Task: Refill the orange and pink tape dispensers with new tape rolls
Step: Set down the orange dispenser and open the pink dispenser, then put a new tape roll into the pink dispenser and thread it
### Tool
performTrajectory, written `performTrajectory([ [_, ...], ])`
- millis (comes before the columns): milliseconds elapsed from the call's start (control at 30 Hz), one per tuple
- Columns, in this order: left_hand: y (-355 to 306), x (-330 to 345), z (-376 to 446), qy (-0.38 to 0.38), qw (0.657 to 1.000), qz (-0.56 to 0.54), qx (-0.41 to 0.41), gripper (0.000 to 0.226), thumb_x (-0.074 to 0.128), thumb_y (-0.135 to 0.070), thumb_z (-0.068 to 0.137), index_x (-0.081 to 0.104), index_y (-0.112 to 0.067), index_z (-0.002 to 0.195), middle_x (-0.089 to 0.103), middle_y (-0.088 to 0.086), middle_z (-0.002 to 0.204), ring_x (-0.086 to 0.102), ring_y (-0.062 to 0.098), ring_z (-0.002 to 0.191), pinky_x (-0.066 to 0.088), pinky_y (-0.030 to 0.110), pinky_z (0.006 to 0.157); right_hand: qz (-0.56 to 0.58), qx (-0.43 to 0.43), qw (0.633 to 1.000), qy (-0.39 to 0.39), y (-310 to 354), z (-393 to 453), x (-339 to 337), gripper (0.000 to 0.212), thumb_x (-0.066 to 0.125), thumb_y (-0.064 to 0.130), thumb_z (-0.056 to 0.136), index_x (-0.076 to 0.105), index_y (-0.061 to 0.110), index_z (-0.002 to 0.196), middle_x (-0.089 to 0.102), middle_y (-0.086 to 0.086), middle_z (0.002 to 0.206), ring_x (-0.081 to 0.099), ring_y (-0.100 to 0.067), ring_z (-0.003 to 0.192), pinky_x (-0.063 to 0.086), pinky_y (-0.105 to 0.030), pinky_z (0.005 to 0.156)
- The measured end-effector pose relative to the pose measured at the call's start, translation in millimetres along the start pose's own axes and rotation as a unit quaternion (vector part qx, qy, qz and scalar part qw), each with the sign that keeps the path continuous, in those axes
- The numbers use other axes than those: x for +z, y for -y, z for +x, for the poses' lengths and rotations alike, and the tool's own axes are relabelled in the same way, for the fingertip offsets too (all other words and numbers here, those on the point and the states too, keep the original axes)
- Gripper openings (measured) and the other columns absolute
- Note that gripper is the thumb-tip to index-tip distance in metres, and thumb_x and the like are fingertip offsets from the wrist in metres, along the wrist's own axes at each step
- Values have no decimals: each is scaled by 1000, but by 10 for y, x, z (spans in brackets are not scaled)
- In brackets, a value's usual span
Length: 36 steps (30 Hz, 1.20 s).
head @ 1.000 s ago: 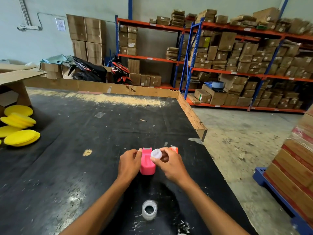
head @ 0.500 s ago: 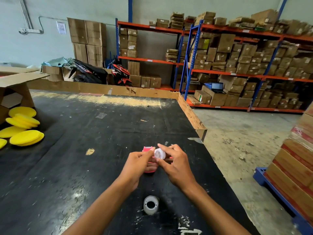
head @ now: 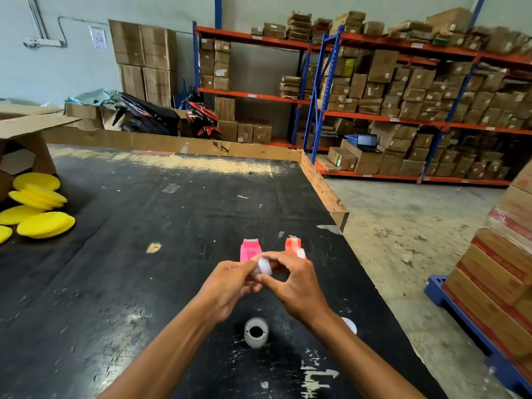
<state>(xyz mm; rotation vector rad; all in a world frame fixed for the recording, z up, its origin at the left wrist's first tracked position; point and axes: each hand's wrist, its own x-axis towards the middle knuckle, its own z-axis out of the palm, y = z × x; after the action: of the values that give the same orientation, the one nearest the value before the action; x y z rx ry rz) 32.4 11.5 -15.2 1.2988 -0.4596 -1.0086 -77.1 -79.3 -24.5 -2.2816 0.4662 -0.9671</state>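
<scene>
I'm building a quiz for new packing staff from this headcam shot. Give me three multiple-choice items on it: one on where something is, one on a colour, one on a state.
1. Where does the orange dispenser stand relative to the pink dispenser?
A. To its right
B. To its left
C. On top of it

2. What colour are the round pads at the table's left edge?
A. Blue
B. Yellow
C. Green

3. What is the state of the small tape roll?
A. Lying alone on the table
B. Seated inside the pink dispenser
C. Held between both hands above the table

Answers:
1. A: the orange dispenser stands right of the pink dispenser.
2. B: the round pads are bright yellow.
3. C: the left hand and right hand pinch the small tape roll between them; another white roll lies on the table nearer the person.
</scene>
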Motion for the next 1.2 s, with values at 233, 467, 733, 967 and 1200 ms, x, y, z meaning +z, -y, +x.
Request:
performTrajectory([
  [233,-71,-93,-1,48,999,-20,-14,28,56,-14,93,71,7,82,69,11,66,61,14,61,55,16,59,96,41,993,61,54,45,-139,35,76,4,77,69,7,111,70,6,101,67,8,89,51,-9,83],
  [467,-7,-175,-56,60,995,-68,-32,20,57,-3,91,74,4,83,76,12,75,72,12,66,59,17,62,51,45,995,69,44,-70,-256,33,76,10,78,70,12,111,73,5,93,69,1,85,52,-10,78],
  [733,38,-323,-77,15,999,-6,-28,9,64,-12,87,67,-5,93,75,6,73,71,12,60,57,17,55,-314,55,881,349,51,-312,-527,28,68,29,83,64,23,110,69,-1,100,61,-18,95,44,-31,73],
  [967,124,-327,-197,20,999,-44,-17,15,66,-5,83,64,5,95,69,17,85,74,28,73,60,21,61,-369,86,849,368,-15,-447,-525,29,66,43,82,66,22,101,69,-7,105,63,-29,99,43,-33,72],
  [1200,203,-426,-314,1,999,18,36,12,68,2,80,70,4,92,71,21,90,75,19,70,58,16,66,-254,103,913,304,214,-400,-184,47,65,50,81,62,20,117,67,-5,111,61,-23,103,50,-37,81],
])
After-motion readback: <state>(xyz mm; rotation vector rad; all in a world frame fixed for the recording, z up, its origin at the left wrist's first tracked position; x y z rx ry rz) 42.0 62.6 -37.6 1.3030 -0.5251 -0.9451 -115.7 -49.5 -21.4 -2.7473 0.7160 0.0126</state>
